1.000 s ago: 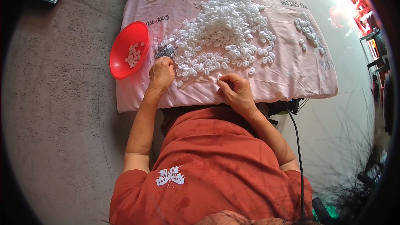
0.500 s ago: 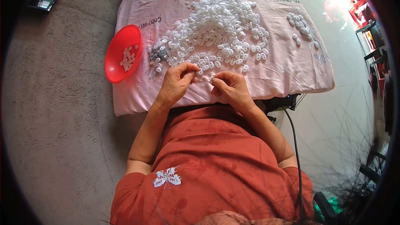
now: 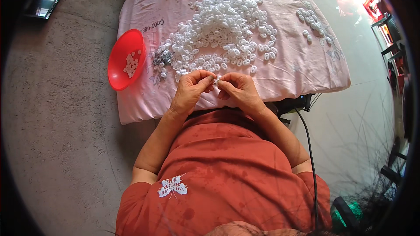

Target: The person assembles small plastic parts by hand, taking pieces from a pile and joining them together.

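Observation:
Close together over the near edge of the cloth, my two hands meet fingertip to fingertip. My right hand [image 3: 240, 88] pinches a small white plastic piece [image 3: 216, 81], mostly covered by the fingers. The thumb and forefinger of my left hand [image 3: 192, 89] are pressed together beside that piece; what they hold is too small to make out. Just beyond the hands spreads a big heap of white oval pieces with two holes each [image 3: 218, 26]. Left of the heap lies a tangle of thin grey metal bits [image 3: 162, 57], with some white pieces on it.
A red bowl [image 3: 114, 65] with small white pieces inside stands at the table's left edge. A smaller group of white oval pieces [image 3: 310, 19] lies at the right. Pink printed cloth [image 3: 302, 72] covers the table. A black cable [image 3: 309, 148] runs down on my right.
My left hand has moved right, closing the gap to my right hand. The right hand has shifted slightly left. The whole view has shifted a little.

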